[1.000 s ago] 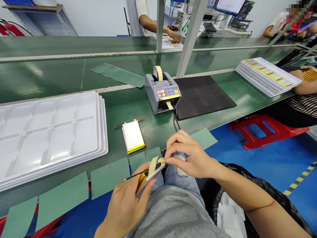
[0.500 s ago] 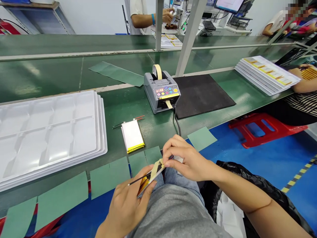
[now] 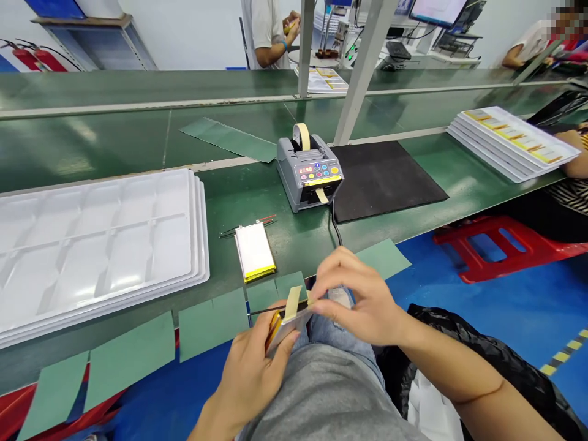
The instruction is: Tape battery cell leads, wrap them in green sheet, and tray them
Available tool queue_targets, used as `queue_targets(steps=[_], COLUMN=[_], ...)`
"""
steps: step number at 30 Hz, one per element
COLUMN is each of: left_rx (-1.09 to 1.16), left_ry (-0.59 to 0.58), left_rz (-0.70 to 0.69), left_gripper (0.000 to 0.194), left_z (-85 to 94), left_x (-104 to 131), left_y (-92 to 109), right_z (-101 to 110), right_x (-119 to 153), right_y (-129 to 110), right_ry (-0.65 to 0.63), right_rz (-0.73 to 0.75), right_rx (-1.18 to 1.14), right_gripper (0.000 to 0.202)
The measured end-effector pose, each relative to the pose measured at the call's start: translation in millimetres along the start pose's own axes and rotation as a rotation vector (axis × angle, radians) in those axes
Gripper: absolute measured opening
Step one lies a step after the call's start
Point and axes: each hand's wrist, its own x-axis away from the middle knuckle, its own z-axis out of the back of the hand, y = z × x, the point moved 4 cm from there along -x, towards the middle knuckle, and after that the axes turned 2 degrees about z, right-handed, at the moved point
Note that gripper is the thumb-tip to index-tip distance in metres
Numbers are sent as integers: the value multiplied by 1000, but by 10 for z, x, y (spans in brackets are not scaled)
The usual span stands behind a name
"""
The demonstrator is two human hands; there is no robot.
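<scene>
My left hand (image 3: 250,367) is closed around a flat pouch battery (image 3: 294,326) with a silvery side and an orange-yellow edge, held tilted above my lap. A pale strip of masking tape (image 3: 293,302) stands up from the battery's upper edge, its far end free. At the battery's right end, my right hand (image 3: 353,294) pinches a small piece of tape (image 3: 309,297) between thumb and forefinger; its fingertips hide part of it. A second pouch battery (image 3: 255,250), white with a yellow end and red and black wires, lies on the bench ahead.
A tape dispenser (image 3: 310,168) stands by a black mat (image 3: 390,177). Stacked white trays (image 3: 151,226) fill the left; more trays (image 3: 514,144) stand at right. Green sheets (image 3: 214,321) hang over the bench edge. A co-worker (image 3: 271,37) is across the bench.
The battery in my left hand has turned, showing more of its silvery face, and the tape strip stands more upright. The view has shifted slightly left. The co-worker's hands have risen.
</scene>
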Motion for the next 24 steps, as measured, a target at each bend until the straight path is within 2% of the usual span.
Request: queue_targets(steps=[3, 6, 10, 12, 15, 17, 19, 24], left_rx=[21, 2, -37, -26, 7, 7, 0, -50], left_ry=[6, 35, 46, -1, -51, -63, -80, -60], left_rz=[-38, -98, -198, -175, -100, -91, -118, -204], left_gripper=[30, 25, 22, 32, 58, 67, 64, 43], left_z=[-11, -21, -17, -26, -37, -43, -51, -28], left_x=[6, 25, 37, 38, 51, 66, 79, 81], left_y=[9, 8, 20, 3, -34, -43, -37, -9], right_z=[-51, -98, -138, -153, -157, -158, -151, -95], right_x=[17, 16, -8, -10, 2, 15, 22, 4], right_y=[-156, -141, -61, -42, -37, -27, -9, 3], right_ry=[47, 37, -84, -141, -162, -182, -210, -250], right_rz=[149, 115, 10, -10, 28, 44, 27, -26], right_rx=[190, 227, 100, 43, 27, 47, 41, -12], right_gripper=[5, 3, 4, 7, 9, 8, 4, 3])
